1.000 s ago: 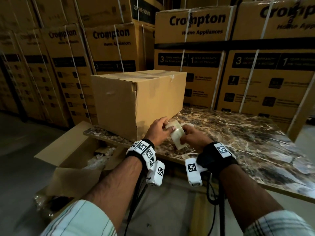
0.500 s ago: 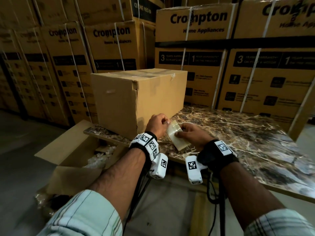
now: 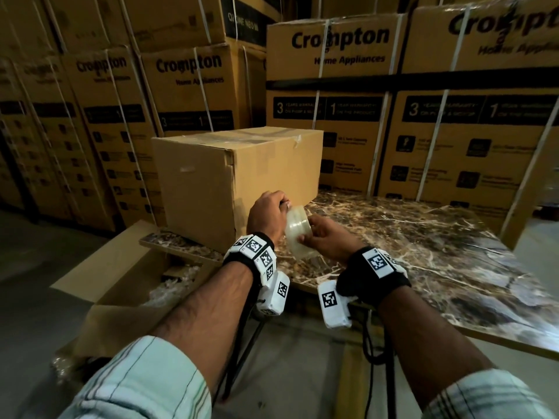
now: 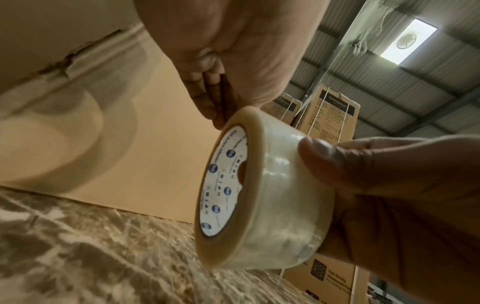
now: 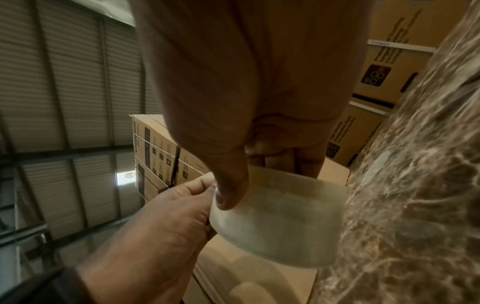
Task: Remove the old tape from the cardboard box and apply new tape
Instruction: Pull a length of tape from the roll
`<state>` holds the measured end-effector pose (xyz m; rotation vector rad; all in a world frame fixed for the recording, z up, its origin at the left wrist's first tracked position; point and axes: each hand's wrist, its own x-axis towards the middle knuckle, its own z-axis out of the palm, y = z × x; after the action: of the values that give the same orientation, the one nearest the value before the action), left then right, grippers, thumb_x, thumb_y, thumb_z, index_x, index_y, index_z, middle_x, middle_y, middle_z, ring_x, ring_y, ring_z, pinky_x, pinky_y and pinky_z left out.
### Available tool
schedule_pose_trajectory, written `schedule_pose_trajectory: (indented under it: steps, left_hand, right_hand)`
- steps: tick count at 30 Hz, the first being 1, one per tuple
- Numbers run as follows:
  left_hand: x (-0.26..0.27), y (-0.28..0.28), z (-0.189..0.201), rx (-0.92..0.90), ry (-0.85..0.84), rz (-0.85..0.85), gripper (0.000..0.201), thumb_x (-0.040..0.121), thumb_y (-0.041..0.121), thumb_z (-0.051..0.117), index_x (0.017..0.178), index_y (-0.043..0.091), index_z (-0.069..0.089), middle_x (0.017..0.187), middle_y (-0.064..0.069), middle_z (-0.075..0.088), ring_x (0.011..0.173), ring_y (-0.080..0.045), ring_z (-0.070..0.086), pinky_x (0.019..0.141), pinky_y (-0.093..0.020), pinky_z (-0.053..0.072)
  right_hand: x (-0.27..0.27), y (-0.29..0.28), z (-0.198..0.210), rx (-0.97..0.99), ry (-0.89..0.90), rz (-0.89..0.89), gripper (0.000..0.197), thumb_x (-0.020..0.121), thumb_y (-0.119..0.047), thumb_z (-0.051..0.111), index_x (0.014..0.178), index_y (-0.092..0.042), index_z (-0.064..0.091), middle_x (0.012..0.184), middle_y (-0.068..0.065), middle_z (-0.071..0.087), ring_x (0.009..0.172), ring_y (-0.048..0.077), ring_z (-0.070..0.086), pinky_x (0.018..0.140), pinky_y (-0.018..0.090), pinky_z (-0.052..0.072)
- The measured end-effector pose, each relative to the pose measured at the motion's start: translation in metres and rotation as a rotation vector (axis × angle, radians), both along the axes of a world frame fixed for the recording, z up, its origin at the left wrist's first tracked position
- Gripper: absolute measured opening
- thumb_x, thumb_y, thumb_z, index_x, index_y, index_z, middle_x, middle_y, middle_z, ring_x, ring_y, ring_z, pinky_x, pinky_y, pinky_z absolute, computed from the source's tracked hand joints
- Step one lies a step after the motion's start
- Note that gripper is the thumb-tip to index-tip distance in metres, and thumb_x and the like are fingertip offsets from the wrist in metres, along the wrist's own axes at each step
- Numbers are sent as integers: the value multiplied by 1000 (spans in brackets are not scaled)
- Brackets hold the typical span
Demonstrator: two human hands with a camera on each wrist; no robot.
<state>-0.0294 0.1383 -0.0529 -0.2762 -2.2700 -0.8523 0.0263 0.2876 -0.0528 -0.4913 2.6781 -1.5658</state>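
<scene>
One clear tape roll (image 3: 299,234), held above the marble table (image 3: 423,252) edge, just in front of the plain cardboard box (image 3: 236,179). Right hand (image 3: 328,240) grips it, thumb across the outer face. Left hand (image 3: 266,214) pinches at the rim. Printed cartons (image 3: 326,95) stacked behind; open carton (image 3: 99,285) on floor, left.
</scene>
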Motion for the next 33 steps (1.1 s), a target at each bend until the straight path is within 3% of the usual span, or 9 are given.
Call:
schedule_pose_trajectory:
  steps: [5, 10, 14, 17, 20, 22, 24, 28, 33]
  left_hand:
    - [1, -6, 9, -73, 63, -21, 11, 92, 22, 58, 85, 16, 64, 89, -4, 61, 76, -22, 56, 67, -32, 46]
    - [-1, -11, 10, -103, 44, -48, 10, 93, 22, 56, 86, 16, 63, 90, -4, 61, 77, -22, 55, 67, -32, 44]
    - [-6, -20, 7, -25, -83, -236, 9, 92, 14, 55, 90, 21, 61, 94, -4, 64, 85, -23, 59, 74, -34, 49]
    - [-3, -19, 13, 7, -165, -342, 17, 94, 7, 50, 103, 19, 59, 103, -5, 63, 90, -20, 59, 77, -32, 50]
    - [-3, -13, 14, -73, -177, -308, 13, 94, 12, 52, 101, 12, 63, 105, -9, 66, 95, -24, 61, 84, -38, 51]
    - [-4, -10, 10, -71, -165, -266, 11, 93, 17, 55, 97, 13, 65, 100, -8, 68, 90, -24, 62, 81, -37, 51]
    - [-3, -9, 7, -57, -159, -247, 10, 93, 17, 56, 94, 14, 65, 96, -6, 69, 87, -23, 62, 77, -34, 52]
    - [-3, -8, 2, -79, -187, -205, 10, 92, 18, 55, 90, 15, 64, 94, -8, 68, 85, -25, 62, 75, -34, 52]
    - [-7, -10, 2, 3, -215, -82, 11, 94, 17, 53, 85, 18, 60, 90, -4, 68, 82, -25, 61, 68, -29, 46]
  right_hand:
    - [-5, 0, 2, -47, 12, 8, 30, 91, -10, 62, 118, 2, 57, 112, 21, 68, 106, 34, 65, 97, 54, 50]
    - [-7, 1, 5, -39, -29, 36, 37, 89, -15, 65, 123, -1, 55, 115, 15, 68, 107, 27, 65, 98, 50, 50]
    - [1, 4, 3, -7, -37, 57, 35, 91, -4, 59, 125, 1, 50, 121, 18, 62, 109, 25, 61, 93, 36, 52]
    - [0, 4, -2, -6, -24, 25, 39, 88, 5, 58, 125, 1, 49, 124, 21, 59, 115, 32, 58, 100, 48, 47]
    - [0, 1, 3, -64, -113, -34, 45, 89, 1, 54, 132, -6, 44, 123, 18, 59, 111, 31, 59, 96, 47, 51]
    - [1, 0, 6, -94, -142, -46, 32, 94, -18, 57, 122, -10, 45, 115, 13, 61, 104, 28, 61, 83, 42, 56]
    - [3, -4, 5, -57, -118, -64, 35, 90, -36, 63, 114, -17, 45, 104, 6, 61, 96, 23, 62, 71, 32, 55]
    - [-9, -4, -9, 64, -42, -75, 59, 79, -46, 72, 125, -16, 49, 109, 8, 66, 94, 24, 67, 82, 47, 58]
    - [-13, -2, -17, 1, -40, -15, 61, 74, -34, 77, 125, -15, 49, 105, 12, 69, 89, 30, 70, 77, 50, 59]
